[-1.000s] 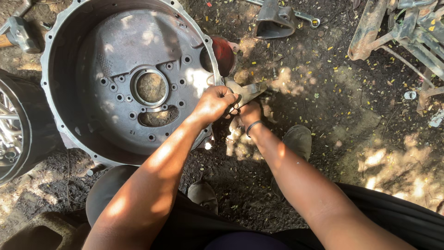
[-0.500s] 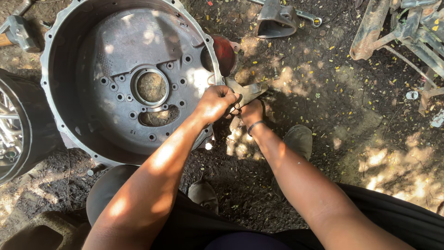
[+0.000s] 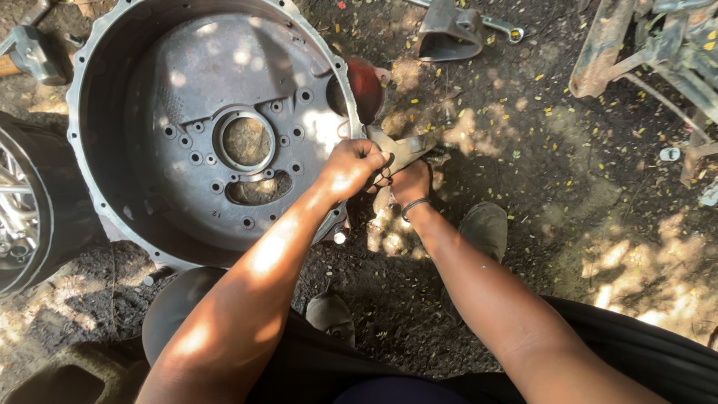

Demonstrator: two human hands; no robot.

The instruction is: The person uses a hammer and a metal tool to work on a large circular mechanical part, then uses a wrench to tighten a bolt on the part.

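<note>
A large round grey metal housing (image 3: 149, 90) with bolt holes and a centre bore lies on the dirt at the upper left. At its right rim my left hand (image 3: 351, 166) is closed around a grey metal part (image 3: 407, 147) that sticks out to the right. My right hand (image 3: 411, 182), with a dark band on the wrist, grips the same part from below, touching the left hand. A dark red rounded piece (image 3: 364, 86) sits just above them at the rim. What lies under the fingers is hidden.
A wheel with tyre (image 3: 22, 209) is at the left edge. A metal bracket (image 3: 449, 34) and a spanner (image 3: 505, 28) lie at the top. A rusty frame (image 3: 651, 52) fills the upper right. My shoes (image 3: 482, 228) stand on dark soil.
Both hands stay together on the metal part at the housing's rim; only a slight shift of the view.
</note>
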